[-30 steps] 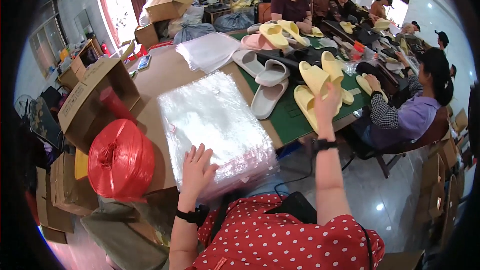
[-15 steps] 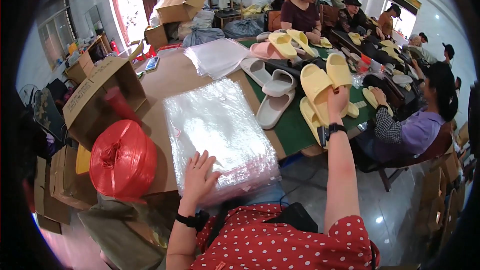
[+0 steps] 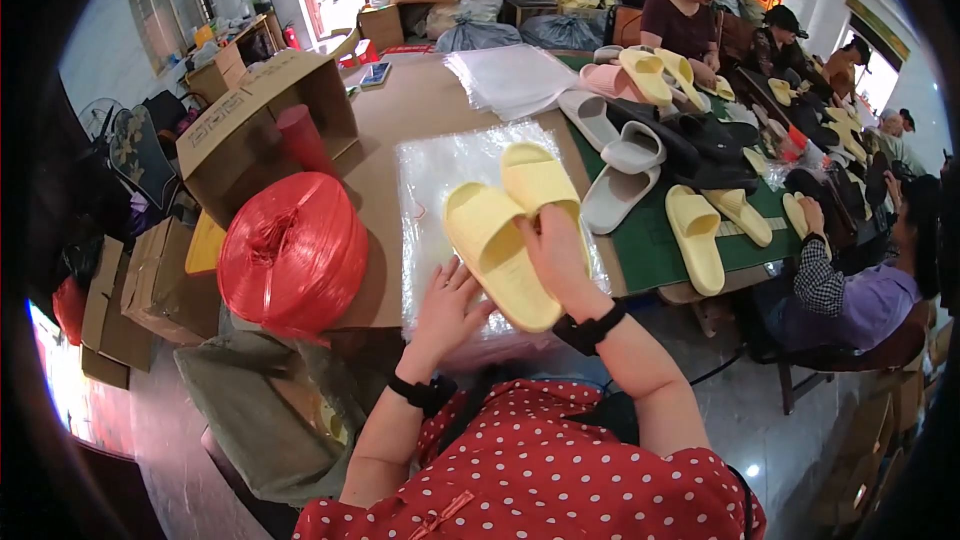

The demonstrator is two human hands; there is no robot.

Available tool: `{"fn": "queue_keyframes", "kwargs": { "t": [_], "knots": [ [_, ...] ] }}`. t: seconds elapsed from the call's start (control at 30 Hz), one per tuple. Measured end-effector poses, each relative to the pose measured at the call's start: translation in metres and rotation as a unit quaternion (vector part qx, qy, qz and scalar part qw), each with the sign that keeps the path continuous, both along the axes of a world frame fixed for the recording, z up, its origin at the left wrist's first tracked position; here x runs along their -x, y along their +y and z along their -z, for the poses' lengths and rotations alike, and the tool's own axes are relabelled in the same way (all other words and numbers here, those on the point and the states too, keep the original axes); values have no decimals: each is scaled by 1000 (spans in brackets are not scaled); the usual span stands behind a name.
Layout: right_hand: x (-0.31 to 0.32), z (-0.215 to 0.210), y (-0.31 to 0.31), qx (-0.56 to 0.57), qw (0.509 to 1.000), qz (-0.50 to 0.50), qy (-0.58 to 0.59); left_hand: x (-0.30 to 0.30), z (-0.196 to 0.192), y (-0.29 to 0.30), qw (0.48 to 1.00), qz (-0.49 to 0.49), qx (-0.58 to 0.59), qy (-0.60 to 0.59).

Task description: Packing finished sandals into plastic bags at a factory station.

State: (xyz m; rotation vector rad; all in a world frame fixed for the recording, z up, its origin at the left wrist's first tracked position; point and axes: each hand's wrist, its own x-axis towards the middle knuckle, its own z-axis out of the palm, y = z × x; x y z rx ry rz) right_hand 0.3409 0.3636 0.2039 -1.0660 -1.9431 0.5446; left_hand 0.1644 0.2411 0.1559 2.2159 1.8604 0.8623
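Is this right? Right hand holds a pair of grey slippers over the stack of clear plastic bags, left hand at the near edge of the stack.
Not quite. The head view shows the pair of slippers in the right hand is pale yellow, not grey. The rest holds: they sit over the stack of clear plastic bags, with the left hand at its near edge.

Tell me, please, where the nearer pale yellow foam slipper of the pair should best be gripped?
Probably at its toe strap: the nearer pale yellow foam slipper lies sole-down and slanted over the stack of clear plastic bags, heel toward the person. The right hand already holds the pair from the right side, so the left hand could come from the near left, fingers under the strap arch.
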Motion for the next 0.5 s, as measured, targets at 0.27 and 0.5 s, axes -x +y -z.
{"fn": "queue_keyframes", "kwargs": {
  "t": [0.27,0.5],
  "knots": [
    [12,27,17,-7,987,-16,-158,3,3,4,1000,-10,-18,22],
    [20,32,12,-27,978,43,-204,4,12,6,999,-17,-12,30]
  ]
}}
